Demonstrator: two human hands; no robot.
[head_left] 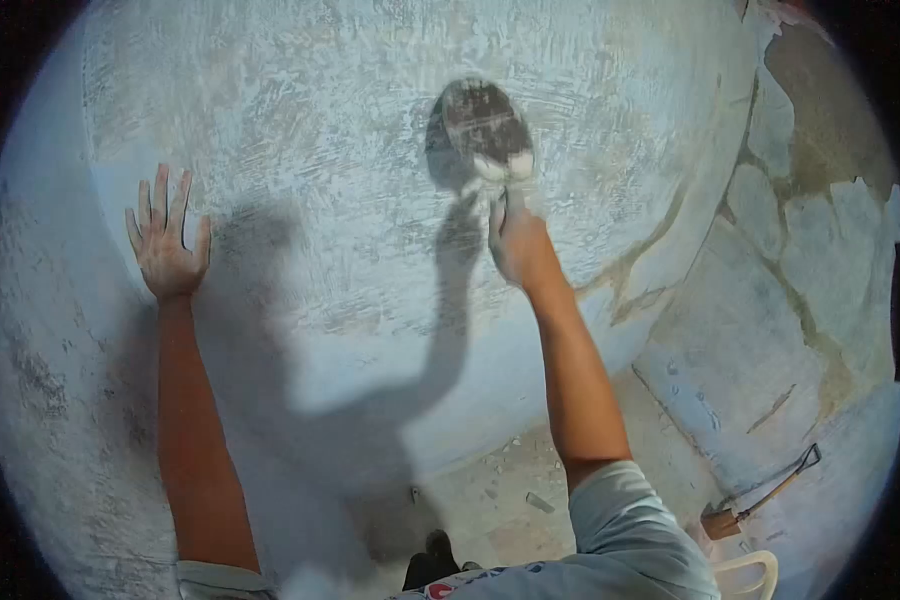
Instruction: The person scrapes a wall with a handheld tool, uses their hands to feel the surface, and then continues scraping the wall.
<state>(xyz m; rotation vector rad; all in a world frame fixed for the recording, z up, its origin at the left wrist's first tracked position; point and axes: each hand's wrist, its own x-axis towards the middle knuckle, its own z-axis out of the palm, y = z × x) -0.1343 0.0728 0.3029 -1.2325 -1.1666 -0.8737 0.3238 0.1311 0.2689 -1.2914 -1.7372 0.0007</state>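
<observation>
My left hand (173, 245) is raised at the left with its fingers spread, palm toward the pale wall (370, 130). It is up against the wall beside its own shadow and holds nothing. My right hand (517, 235) is wrapped round the handle of a trowel (488, 125). The trowel's dark, rounded blade points up over the streaky, rough part of the wall, with whitish patches near the handle end. The handle is mostly hidden in my fist, and the blade casts a shadow to its left.
At the lower right a shovel (770, 495) with a D-shaped grip leans near the stone-patterned wall (820, 250). A white plastic chair (760, 572) stands below it. Small debris (540, 502) lies on the floor (510, 520), and my dark shoe (438, 545) shows at the bottom.
</observation>
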